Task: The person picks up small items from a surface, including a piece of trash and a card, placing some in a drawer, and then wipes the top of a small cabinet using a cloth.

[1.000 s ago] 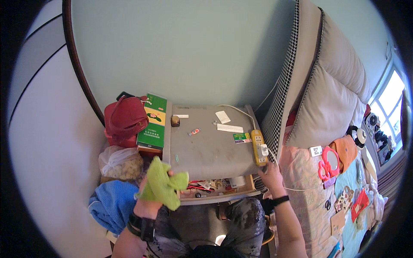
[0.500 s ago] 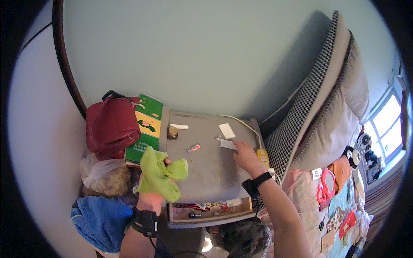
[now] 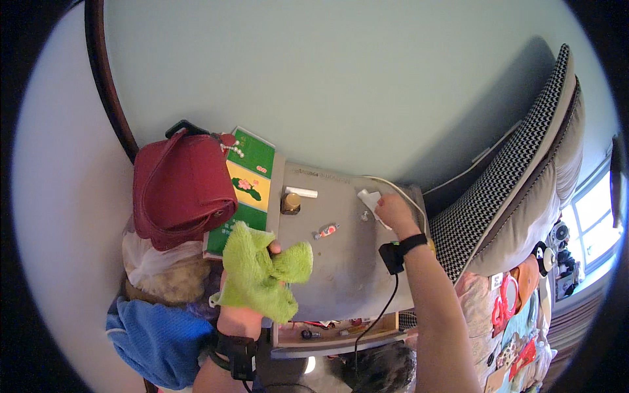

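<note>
My left hand (image 3: 275, 247) is wrapped in a fluffy lime-green cloth (image 3: 259, 272) and grips it above the front left of the grey bedside table (image 3: 314, 275). Toward the table's back right, my right hand (image 3: 395, 211) has its fingers closed on flat white pieces of paper (image 3: 369, 198), which partly overlap. A small crumpled clear scrap (image 3: 365, 215) lies just left of them. Mid-table is a wrapped candy (image 3: 326, 231). Behind it stand a small jar with a gold lid (image 3: 291, 203) and a slim white box (image 3: 301, 192).
A red handbag (image 3: 180, 190) and a green-and-yellow box (image 3: 249, 190) crowd the left side. Below them lie a plastic bag (image 3: 164, 262) and blue cloth (image 3: 157, 337). An open drawer (image 3: 341, 347) juts out in front. Cushions (image 3: 511, 190) lean at right, beside a cable (image 3: 419, 209).
My right hand has moved back and pulled the front white piece toward the rear one, closing on them. The view has shifted; the green cloth remains in my left hand.
</note>
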Motion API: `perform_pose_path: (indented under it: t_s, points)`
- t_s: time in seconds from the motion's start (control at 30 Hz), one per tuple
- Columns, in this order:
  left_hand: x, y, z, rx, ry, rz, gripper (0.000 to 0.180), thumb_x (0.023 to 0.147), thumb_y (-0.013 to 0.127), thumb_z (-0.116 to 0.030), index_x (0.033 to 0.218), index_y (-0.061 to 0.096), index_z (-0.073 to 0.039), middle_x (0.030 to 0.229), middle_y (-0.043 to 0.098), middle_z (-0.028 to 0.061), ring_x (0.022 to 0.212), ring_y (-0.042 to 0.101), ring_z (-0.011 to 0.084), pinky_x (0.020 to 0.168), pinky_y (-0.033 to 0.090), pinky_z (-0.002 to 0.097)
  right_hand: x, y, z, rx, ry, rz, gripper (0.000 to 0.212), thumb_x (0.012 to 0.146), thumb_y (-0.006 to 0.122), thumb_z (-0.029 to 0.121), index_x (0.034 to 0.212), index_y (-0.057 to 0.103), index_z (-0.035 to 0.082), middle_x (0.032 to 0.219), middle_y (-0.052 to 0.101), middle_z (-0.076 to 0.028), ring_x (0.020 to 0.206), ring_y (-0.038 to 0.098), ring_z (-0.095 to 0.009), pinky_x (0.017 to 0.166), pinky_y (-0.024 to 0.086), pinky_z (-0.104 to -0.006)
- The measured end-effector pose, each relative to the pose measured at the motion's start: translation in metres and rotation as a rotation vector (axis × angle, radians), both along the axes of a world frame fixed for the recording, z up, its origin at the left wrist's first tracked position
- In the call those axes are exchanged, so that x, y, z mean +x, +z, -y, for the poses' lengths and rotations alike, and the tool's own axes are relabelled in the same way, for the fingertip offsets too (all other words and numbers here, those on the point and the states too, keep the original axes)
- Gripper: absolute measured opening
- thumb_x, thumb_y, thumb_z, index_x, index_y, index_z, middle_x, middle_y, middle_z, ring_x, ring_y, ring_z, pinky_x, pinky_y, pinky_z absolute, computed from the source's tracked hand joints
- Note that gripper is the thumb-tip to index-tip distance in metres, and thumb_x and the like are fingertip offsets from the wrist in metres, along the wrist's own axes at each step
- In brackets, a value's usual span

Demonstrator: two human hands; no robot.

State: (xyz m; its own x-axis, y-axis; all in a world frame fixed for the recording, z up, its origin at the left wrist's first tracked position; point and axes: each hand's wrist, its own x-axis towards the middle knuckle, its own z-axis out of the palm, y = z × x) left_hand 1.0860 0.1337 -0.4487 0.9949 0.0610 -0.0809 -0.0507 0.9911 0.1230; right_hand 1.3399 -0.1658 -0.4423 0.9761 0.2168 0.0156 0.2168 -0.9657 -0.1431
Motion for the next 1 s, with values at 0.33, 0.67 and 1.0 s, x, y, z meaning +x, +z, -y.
perform_pose_path:
  t_s: [0.33, 0.67, 1.0]
  points:
    - [-0.007, 0.005, 0.005, 0.171, 0.046, 0.039, 0.038, 0.098, 0.047, -0.042, 0.12, 0.055, -0.013, 0.107, 0.06, 0.0078, 0.098, 0.06, 0.0222, 0.064, 0.056, 0.0353, -0.172, 0.094, 0.017, 0.528, -0.039, 0.123, 0.017, 0.079, 0.069, 0.014, 0.092, 0.065, 0.003, 0.08, 0.065, -0.013, 0.071, 0.063, -0.023, 0.067, 0.051, -0.0332]
    - [-0.014, -0.025, 0.021, 0.44, 0.054, 0.111, 0.039, 0.101, 0.045, -0.034, 0.133, 0.05, -0.012, 0.122, 0.059, 0.0066, 0.109, 0.059, 0.0214, 0.09, 0.051, 0.0328, -0.415, 0.083, 0.282, 0.804, -0.633, 0.159, 0.014, 0.081, 0.068, 0.002, 0.089, 0.057, 0.005, 0.079, 0.058, 0.003, 0.071, 0.055, -0.006, 0.061, 0.045, -0.0213]
    - [-0.018, -0.016, 0.052, 0.631, 0.046, 0.147, 0.037, 0.101, 0.047, -0.035, 0.131, 0.051, -0.015, 0.119, 0.059, 0.0054, 0.107, 0.058, 0.0204, 0.088, 0.051, 0.0331, -0.412, 0.014, 0.523, 0.471, -1.005, 0.662, 0.018, 0.081, 0.063, 0.013, 0.092, 0.072, 0.001, 0.083, 0.072, -0.013, 0.079, 0.067, -0.019, 0.073, 0.051, -0.0297]
